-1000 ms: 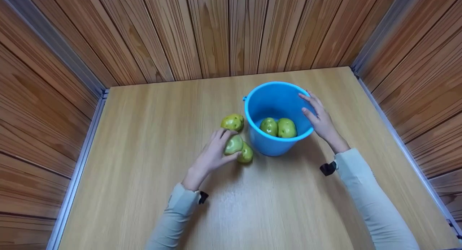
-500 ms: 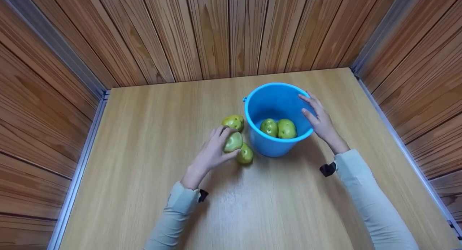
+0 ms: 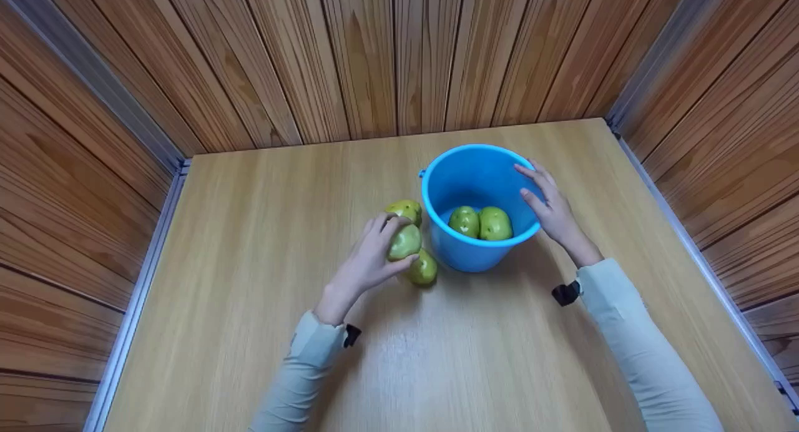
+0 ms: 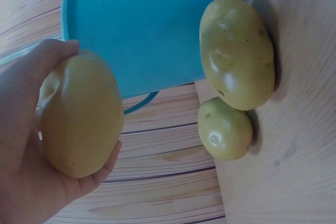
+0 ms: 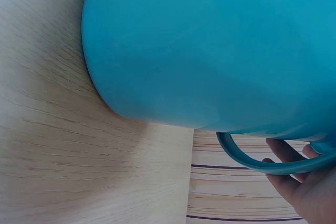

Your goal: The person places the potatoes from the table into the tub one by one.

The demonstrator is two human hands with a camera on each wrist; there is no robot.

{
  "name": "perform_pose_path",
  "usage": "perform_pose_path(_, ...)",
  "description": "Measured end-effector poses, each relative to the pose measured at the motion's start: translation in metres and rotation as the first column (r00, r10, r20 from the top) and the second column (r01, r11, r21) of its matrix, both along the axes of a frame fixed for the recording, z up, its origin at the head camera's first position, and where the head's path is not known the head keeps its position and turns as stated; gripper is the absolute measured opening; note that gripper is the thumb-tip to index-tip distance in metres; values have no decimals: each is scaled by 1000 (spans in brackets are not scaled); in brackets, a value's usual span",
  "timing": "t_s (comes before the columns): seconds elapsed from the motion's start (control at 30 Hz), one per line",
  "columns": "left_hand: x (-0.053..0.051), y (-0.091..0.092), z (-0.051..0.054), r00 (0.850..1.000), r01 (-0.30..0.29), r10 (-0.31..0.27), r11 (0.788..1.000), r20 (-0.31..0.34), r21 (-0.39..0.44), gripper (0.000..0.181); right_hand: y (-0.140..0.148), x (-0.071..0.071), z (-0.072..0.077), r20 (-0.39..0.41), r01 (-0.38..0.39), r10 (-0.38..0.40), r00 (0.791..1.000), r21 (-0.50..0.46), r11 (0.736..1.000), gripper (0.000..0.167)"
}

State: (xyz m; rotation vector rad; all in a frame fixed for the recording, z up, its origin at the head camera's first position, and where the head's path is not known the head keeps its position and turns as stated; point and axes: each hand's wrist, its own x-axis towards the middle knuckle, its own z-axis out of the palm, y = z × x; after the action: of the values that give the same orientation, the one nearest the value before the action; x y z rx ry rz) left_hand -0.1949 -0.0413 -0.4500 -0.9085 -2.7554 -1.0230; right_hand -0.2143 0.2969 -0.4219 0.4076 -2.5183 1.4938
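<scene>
A pale green-yellow potato [image 4: 81, 114] lies in the grip of my left hand [image 3: 362, 263], fingers and thumb round its sides. In the head view it is above two other potatoes: one behind [image 3: 407, 210] and one in front [image 3: 423, 268]. The left wrist view shows this pair on the table, close together beside the blue bucket [image 3: 469, 255]. Two more potatoes [image 3: 464, 222] sit side by side in the bucket. My right hand [image 3: 555, 216] holds the bucket's right rim; in the right wrist view its fingers [image 5: 283, 182] show near the handle.
The bucket handle [image 5: 252, 163] hangs down at the bucket's outer side. A light wooden table [image 3: 262, 232] carries everything. Wood-panelled walls [image 3: 362, 57] stand at the back and both sides, with metal edging [image 3: 134, 294] along the table.
My left hand has lifted slightly with the potato, moving a little away from me. The right hand stays at the bucket rim, and the other potatoes lie as before.
</scene>
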Motion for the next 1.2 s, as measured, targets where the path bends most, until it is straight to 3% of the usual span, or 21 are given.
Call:
perform_pose_path(0.27,0,0,0,1000,-6,6,1000,1,1,55,-1,1,1,16,4,-4,1000,12,1000,46)
perform_pose_path(0.6,-2,2,8,1000,22,-22,1000,-2,8,56,1,1,-1,10,7,-7,1000,-1,1000,46)
perform_pose_path(1.2,-7,7,16,1000,18,-18,1000,1,10,56,-2,3,3,21,13,-13,1000,9,1000,45)
